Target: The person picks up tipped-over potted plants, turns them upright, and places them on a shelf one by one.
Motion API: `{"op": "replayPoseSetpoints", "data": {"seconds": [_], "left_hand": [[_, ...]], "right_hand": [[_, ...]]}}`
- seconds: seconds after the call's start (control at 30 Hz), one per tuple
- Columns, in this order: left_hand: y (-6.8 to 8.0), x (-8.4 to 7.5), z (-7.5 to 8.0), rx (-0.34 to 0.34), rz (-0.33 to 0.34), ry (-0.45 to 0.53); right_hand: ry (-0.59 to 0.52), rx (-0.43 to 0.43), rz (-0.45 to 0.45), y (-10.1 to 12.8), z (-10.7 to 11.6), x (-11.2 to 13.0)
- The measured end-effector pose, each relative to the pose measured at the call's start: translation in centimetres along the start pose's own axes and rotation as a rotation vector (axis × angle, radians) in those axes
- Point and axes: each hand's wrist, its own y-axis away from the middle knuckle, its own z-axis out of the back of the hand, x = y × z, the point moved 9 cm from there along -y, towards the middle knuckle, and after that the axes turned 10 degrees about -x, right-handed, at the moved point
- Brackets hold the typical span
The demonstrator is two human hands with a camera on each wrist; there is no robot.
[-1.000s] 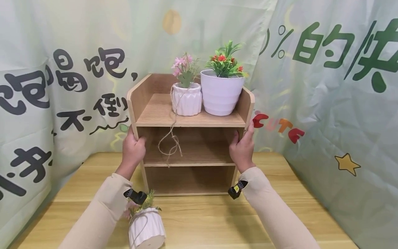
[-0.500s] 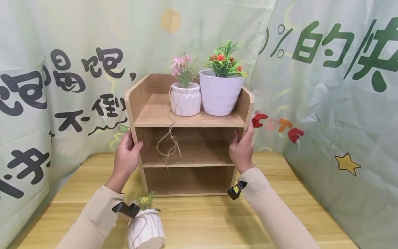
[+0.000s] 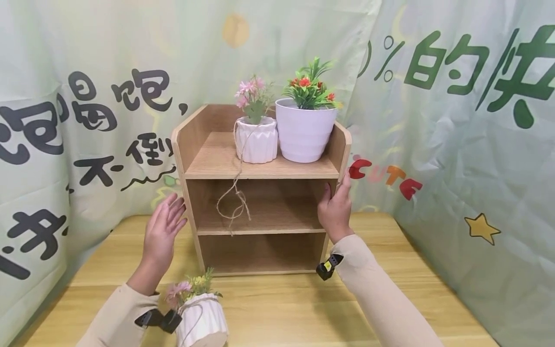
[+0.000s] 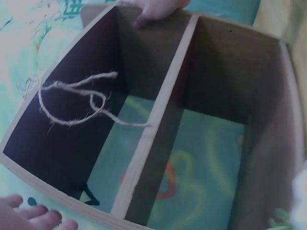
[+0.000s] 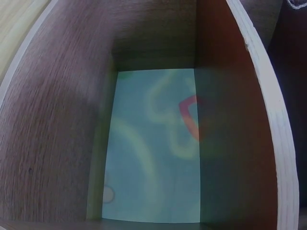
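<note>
A wooden desk shelf (image 3: 212,156) with two open compartments below its top board stands on the table. My right hand (image 3: 336,210) grips its right side panel, thumb on the inner face; the left wrist view shows this hand (image 4: 156,6) at the panel's far edge. Beside the left panel, my left hand (image 3: 160,234) is raised with fingers spread and nothing held. On the top board stand a small white ribbed pot (image 3: 257,142) with pink flowers and a larger white pot (image 3: 306,132) with red flowers. Twine (image 3: 234,182) from the small pot dangles over the front.
Another white ribbed pot (image 3: 201,322) with pink and yellow flowers lies tipped on the wooden table (image 3: 277,308), near my left wrist. Printed cloth (image 3: 451,144) hangs behind and on both sides of the table.
My left hand has let go of the shelf's left panel and moved left and down, its fingers opening. My right hand keeps its grip, and the shelf stays nearly still.
</note>
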Motion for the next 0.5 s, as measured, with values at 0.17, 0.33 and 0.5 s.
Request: {"op": "replayPoseSetpoints", "data": {"seconds": [0.17,0.33,0.5], "left_hand": [[1.8,1.8,1.6,-0.083,0.147,-0.166],[3.7,3.9,2.8,-0.083,0.314,-0.328],[5.7,6.0,3.5,-0.061,0.449,-0.392]], "right_hand": [[0.009,0.013,-0.010,0.3,0.0,0.0],[0.008,0.013,-0.002,0.2,0.0,0.2],[-0.003,0.000,0.010,-0.1,0.0,0.3]]}}
